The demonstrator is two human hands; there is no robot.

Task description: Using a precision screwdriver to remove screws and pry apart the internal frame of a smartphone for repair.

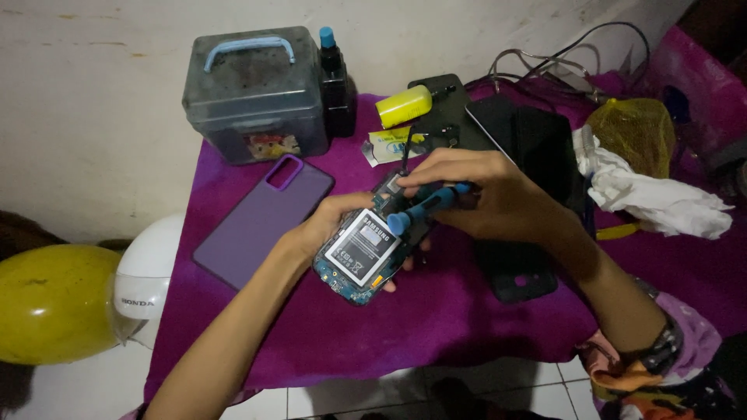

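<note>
Left hand [331, 225] cradles the opened smartphone [366, 253] by its edges, a light, rigid, fragile board, while the right hand [490, 194] pinches a blue screwdriver [424, 208].

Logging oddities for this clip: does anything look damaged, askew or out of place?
The phone in the left hand has its back off, battery and circuit board bare. The right hand holds a blue screwdriver to it. Nothing looks spilled.
</note>
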